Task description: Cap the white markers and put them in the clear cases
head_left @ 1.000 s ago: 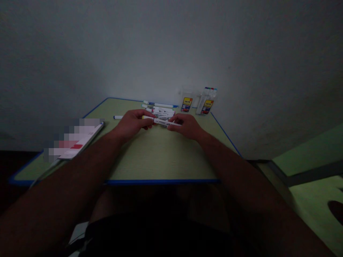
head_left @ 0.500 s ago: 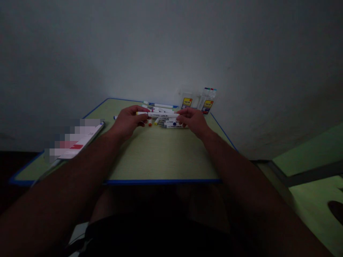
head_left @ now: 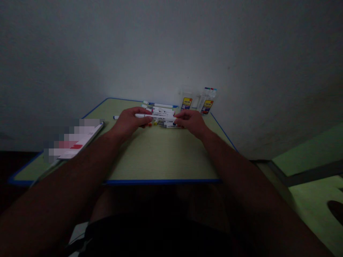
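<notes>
My left hand (head_left: 130, 121) and my right hand (head_left: 190, 122) hold the two ends of a white marker (head_left: 157, 116), level above the green table (head_left: 150, 153). Both hands have their fingers closed on it. Just below and behind the marker lies a pile of several white markers (head_left: 163, 111) with coloured caps. One more marker (head_left: 117, 117) with a blue tip lies alone to the left of my left hand.
Two clear marker packs (head_left: 206, 101) with yellow labels stand at the table's far right corner against the wall. A flat device (head_left: 75, 141) lies near the left edge. A second green surface (head_left: 316, 185) is on the right.
Both hands lifted the white marker from the table surface and moved it a little away from me, over the pile. Some coloured caps of the pile now show beneath it.
</notes>
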`<state>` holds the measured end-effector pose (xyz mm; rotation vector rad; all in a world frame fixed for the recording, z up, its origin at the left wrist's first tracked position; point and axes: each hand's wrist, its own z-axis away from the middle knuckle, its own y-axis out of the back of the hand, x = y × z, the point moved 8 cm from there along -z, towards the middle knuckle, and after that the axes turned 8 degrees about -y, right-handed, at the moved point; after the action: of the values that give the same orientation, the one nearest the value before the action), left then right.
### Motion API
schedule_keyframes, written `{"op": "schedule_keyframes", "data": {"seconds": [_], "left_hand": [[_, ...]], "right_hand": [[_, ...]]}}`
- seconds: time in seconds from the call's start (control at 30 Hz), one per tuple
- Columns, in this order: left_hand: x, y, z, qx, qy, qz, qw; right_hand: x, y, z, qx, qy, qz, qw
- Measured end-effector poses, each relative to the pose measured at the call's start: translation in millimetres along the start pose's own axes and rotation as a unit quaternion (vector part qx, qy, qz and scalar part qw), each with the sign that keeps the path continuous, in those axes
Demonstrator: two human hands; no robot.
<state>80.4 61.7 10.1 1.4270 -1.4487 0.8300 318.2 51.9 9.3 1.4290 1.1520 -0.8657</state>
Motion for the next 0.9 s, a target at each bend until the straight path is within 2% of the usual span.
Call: {"op": "schedule_keyframes", "data": {"seconds": [0.33,0.67,0.9], "left_hand": [[4.5,-0.7,2.6,0.003,0.008,-0.011,1.0],[14.2,1.8,1.8,0.018,-0.029,-0.048,0.998],[17.0,-0.2,2.4,0.007,-0.043,-0.058,0.997]], "right_hand": [[-0.6,-2.2,1.2,-0.012,0.011,0.009,1.0],[4.4,-5.8,0.0,-0.026,0.01,0.031,0.999],[3.1,-4.5,1.8,-0.025,0.01,0.032,0.999]]}}
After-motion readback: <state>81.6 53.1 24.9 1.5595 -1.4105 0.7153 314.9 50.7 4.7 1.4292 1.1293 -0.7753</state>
